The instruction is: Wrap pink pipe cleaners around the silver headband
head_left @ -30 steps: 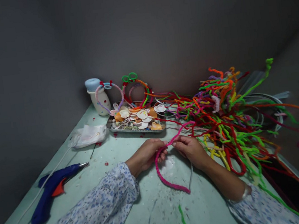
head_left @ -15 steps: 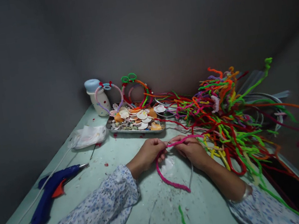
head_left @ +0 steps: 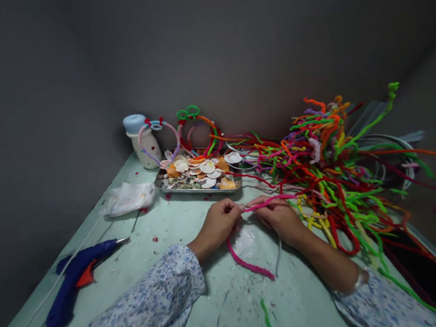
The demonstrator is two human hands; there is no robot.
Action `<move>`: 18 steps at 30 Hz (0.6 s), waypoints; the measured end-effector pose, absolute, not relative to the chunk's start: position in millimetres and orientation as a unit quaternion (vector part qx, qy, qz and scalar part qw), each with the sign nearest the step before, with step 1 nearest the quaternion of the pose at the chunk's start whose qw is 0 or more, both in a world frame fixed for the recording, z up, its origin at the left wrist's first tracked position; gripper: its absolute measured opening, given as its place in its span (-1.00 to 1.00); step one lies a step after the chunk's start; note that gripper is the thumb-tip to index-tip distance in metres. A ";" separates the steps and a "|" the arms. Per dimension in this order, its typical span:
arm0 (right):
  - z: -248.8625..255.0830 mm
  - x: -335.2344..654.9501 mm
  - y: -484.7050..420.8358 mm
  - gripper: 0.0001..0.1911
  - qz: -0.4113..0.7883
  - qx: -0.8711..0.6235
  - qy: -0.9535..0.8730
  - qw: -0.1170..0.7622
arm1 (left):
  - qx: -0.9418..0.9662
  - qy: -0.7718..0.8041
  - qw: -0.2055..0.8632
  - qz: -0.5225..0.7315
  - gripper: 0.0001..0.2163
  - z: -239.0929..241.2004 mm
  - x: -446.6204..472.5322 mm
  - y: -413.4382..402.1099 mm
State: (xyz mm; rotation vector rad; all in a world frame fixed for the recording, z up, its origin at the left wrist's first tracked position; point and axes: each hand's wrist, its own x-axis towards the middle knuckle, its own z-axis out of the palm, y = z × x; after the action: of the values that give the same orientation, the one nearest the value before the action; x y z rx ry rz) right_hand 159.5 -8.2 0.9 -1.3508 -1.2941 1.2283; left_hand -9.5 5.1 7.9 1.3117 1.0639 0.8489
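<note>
In the middle of the head view both my hands hold a thin headband [head_left: 280, 256]. Its left leg is wrapped in a pink pipe cleaner [head_left: 252, 265], while the right leg is bare and pale grey. My left hand [head_left: 222, 221] is closed, pinching the wrapped side near the top of the curve. Close beside it, my right hand [head_left: 278, 217] is closed round the bare side, and the loose end of the pipe cleaner runs over its fingers to the right. The fingertips hide part of the curve.
A metal tray [head_left: 205, 191] of shells stands behind my hands, finished-looking hoops [head_left: 177, 136] and a jar [head_left: 142, 141] beyond. Left lie a glue gun [head_left: 76, 281] and a plastic bag [head_left: 130, 197]. Many coloured pipe cleaners [head_left: 324, 170] and red-handled scissors [head_left: 346, 243] fill the right.
My left hand has turned slightly and its fingers have closed further over the top of the wrapped side. The headband's pink end has shifted a little left. My right hand is nearly still.
</note>
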 end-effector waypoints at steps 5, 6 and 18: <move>-2.3 161.3 -8.0 -0.81 0.490 -0.534 -0.529 0.442 | 0.555 0.453 0.602 0.354 -0.74 7.5 -9.9 5.6; -3.6 161.6 -7.9 -0.81 0.496 -0.529 -0.526 0.445 | 0.556 0.451 0.603 0.351 -0.75 7.3 -10.1 6.0; -5.1 165.4 -7.8 -0.74 0.593 -0.456 -0.461 0.478 | 0.592 0.457 0.565 0.350 -0.84 10.2 -8.9 5.6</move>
State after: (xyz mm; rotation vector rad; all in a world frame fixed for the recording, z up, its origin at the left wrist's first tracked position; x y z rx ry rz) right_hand 165.4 -7.8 -5.1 -1.1134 -1.1245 1.4474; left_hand -8.9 5.6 10.2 1.3918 1.0740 0.8229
